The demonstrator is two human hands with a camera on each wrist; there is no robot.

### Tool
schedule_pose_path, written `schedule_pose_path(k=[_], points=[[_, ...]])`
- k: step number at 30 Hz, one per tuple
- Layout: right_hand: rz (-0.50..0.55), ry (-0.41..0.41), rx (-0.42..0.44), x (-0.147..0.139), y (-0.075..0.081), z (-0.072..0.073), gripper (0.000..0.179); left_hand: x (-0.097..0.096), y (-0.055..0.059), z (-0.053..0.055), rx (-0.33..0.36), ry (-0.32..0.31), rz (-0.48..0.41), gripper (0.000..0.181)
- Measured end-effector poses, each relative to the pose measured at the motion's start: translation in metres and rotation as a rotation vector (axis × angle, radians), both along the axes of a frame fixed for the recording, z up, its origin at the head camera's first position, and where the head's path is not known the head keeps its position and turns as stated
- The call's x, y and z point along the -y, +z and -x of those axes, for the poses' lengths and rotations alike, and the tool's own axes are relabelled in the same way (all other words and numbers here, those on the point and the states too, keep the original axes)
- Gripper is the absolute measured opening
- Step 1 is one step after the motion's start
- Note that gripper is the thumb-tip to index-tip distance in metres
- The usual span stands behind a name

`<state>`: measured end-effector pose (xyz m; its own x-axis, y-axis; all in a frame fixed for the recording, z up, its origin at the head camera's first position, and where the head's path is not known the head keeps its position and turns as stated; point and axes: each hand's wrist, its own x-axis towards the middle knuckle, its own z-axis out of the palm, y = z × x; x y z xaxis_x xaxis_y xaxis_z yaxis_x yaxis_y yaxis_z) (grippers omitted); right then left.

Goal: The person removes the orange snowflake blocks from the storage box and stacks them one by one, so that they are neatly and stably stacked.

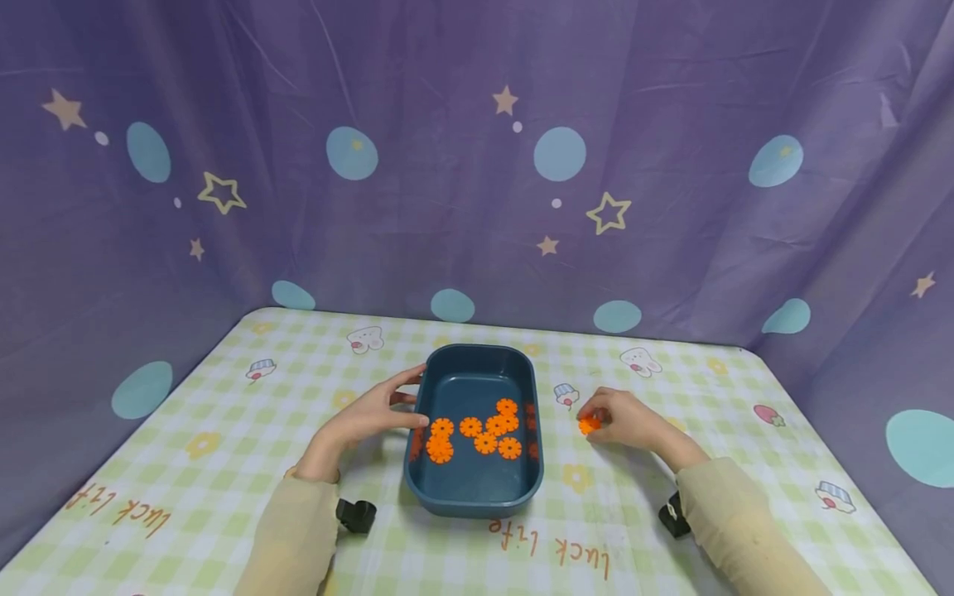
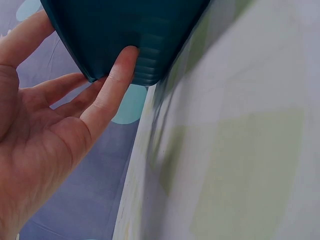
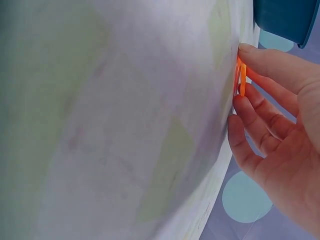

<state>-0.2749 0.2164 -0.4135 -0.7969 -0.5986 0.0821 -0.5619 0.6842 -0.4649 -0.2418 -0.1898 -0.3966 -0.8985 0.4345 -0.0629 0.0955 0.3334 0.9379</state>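
A dark blue rectangular tray stands on the table with several orange notched plastic discs lying inside. My left hand touches the tray's left side with its fingers spread and nearly straight. In the left wrist view, the thumb lies against the outer wall of the tray. Right of the tray, my right hand pinches an orange notched disc at table level. The right wrist view shows that disc edge-on below the thumb tip, its far side hidden by fingers.
A green-and-white checked tablecloth with printed cartoons covers the table. Behind it hangs a purple curtain with stars and blue ovals. A black wrist camera sits by the left sleeve, another by the right.
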Motion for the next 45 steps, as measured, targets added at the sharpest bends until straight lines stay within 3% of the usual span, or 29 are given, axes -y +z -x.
schedule_pose_path(k=[23, 30, 34, 45], points=[[0.034, 0.003, 0.002, -0.001, 0.003, 0.002, 0.024, 0.001, 0.001, 0.002, 0.002, -0.022, 0.0, 0.083], [0.048, -0.009, -0.039, 0.007, 0.019, 0.001, 0.025, 0.0, 0.002, 0.002, -0.005, -0.014, -0.001, 0.083], [0.03, 0.012, -0.09, 0.018, 0.028, 0.002, 0.023, 0.0, 0.002, 0.001, 0.001, -0.009, -0.001, 0.082], [0.118, 0.085, -0.176, 0.052, 0.045, -0.004, 0.021, 0.0, 0.0, 0.001, 0.006, 0.0, -0.003, 0.082]])
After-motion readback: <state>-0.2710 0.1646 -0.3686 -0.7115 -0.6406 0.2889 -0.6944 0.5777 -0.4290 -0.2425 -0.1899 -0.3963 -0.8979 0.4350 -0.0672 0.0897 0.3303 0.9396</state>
